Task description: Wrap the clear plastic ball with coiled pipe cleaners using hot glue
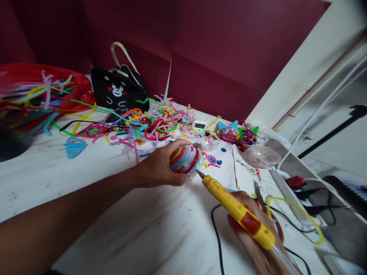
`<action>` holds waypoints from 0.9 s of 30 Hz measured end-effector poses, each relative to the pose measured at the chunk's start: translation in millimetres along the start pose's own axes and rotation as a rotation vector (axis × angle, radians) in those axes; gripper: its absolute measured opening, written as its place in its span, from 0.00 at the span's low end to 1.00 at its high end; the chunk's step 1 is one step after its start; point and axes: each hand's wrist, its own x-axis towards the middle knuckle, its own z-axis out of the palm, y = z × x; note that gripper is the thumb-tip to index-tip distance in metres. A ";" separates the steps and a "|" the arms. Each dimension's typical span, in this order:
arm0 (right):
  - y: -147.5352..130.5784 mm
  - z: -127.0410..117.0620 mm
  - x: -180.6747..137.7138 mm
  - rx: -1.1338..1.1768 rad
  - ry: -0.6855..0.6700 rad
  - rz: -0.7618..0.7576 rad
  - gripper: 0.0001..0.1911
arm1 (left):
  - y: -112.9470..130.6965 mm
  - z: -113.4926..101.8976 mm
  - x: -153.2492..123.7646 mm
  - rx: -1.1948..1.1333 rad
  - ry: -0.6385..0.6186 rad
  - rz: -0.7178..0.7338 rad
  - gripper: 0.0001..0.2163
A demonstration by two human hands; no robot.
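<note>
1. The left hand (pixel 159 166) cups a striped ball (pixel 185 158) just above the white table (pixel 71 179), with the fingers curled round its near side. The right hand (pixel 252 233) is closed around a yellow glue pen (pixel 236 209), and the pen's metal tip (pixel 200 174) touches the ball's lower right.
2. Risks, as I judge them: the left thumb lies near that tip, which is probably hot, so a slip could burn it. The black cord (pixel 216 236) lying across the table could snag and jerk the pen.
3. Table: flat, hard and smudged.
4. Pipe-cleaner heap (pixel 143 128): fuzzy, bendy wires in a tangle behind the ball.
5. Ball: round, wound in soft red, blue and white strands.
6. Pen: slim rigid plastic with a red band.
</note>
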 end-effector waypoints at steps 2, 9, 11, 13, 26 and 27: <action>-0.3 1.5 -0.2 -0.035 -0.004 -0.004 0.08 | 0.4 0.2 -0.1 -0.005 0.000 -0.003 0.37; -0.1 3.9 0.6 -0.105 0.047 -0.032 0.06 | -0.2 -0.6 0.9 0.051 -0.006 0.002 0.37; -0.8 2.9 1.2 -0.122 0.063 -0.034 0.06 | -0.9 -0.9 1.0 0.060 -0.015 0.007 0.37; -1.4 2.1 1.8 -0.126 0.077 -0.034 0.05 | -1.7 -0.9 1.0 0.066 -0.021 0.018 0.37; 1.6 8.5 -2.8 -0.129 0.056 0.004 0.11 | -1.2 -0.5 1.0 0.074 0.013 0.040 0.37; 1.6 8.4 -2.8 -0.127 0.056 0.004 0.11 | -1.2 -0.6 0.9 0.077 0.009 0.039 0.37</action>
